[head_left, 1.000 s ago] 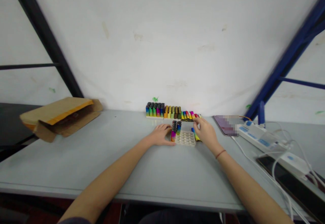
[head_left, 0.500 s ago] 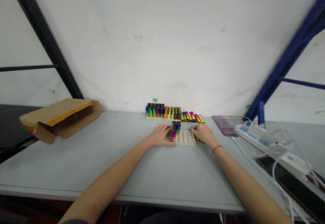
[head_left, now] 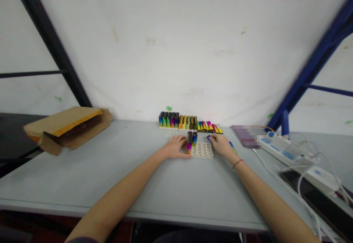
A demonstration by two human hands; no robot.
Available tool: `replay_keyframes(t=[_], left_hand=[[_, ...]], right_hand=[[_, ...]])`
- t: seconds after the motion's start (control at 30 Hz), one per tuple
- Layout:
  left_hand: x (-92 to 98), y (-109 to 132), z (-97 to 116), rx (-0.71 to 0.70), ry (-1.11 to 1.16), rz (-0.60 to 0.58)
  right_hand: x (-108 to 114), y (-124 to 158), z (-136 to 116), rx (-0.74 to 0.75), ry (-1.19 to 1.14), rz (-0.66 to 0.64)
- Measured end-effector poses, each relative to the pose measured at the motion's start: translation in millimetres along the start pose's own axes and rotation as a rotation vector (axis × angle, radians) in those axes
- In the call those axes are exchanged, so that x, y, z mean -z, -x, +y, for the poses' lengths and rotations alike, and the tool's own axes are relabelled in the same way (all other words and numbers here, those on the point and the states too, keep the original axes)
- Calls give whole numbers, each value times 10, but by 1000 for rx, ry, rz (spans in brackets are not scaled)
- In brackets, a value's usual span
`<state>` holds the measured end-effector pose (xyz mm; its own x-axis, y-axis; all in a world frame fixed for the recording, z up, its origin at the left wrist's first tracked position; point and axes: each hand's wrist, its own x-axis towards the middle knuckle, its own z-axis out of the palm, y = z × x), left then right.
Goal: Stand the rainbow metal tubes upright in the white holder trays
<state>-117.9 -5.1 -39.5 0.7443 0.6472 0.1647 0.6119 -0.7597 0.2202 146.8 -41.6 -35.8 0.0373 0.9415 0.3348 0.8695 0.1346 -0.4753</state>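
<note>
My left hand is wrapped around the left end of a pale tray with rows of round holes. Colourful lighters with black tops stand upright in that end, close to my fingers. Right of the tray, my right hand pinches a blue lighter, whose end pokes out past the fingertips; the palm hides the rest. Another lighter, blue and green, lies partly hidden behind my right wrist.
Behind the tray stand a block of upright multicoloured lighters and a yellow-to-dark block; loose lighters lie beside them. At left is an open cardboard box. Right are a blurred flat item, a power strip, cables and a dark phone.
A blue lighter end now shows at my right fingertips, and the yellow piece under that hand is no longer visible. My left hand stays on the tray.
</note>
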Motion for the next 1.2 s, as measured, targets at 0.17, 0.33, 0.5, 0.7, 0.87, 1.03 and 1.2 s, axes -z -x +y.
replay_keyframes(t=[0.17, 0.33, 0.5, 0.7, 0.87, 1.03, 1.2], left_hand=[[7, 4, 6, 5, 9, -2], [0, 6, 2, 1, -4, 3], [3, 6, 6, 0, -8, -4], [2, 3, 6, 3, 0, 2], [-12, 2, -18, -8, 8, 10], [10, 4, 0, 3, -5, -8], [22, 3, 20, 7, -22, -21]], right_hand=[[37, 62, -53, -61, -468, 174], [18, 97, -227, -165, -942, 181], [52, 117, -311, -235, -1009, 88], [103, 170, -435, -299, -1069, 13], [160, 166, -465, -497, -1142, -33], [207, 149, -405, -580, -1258, 11], [168, 139, -383, -606, -1275, 73]])
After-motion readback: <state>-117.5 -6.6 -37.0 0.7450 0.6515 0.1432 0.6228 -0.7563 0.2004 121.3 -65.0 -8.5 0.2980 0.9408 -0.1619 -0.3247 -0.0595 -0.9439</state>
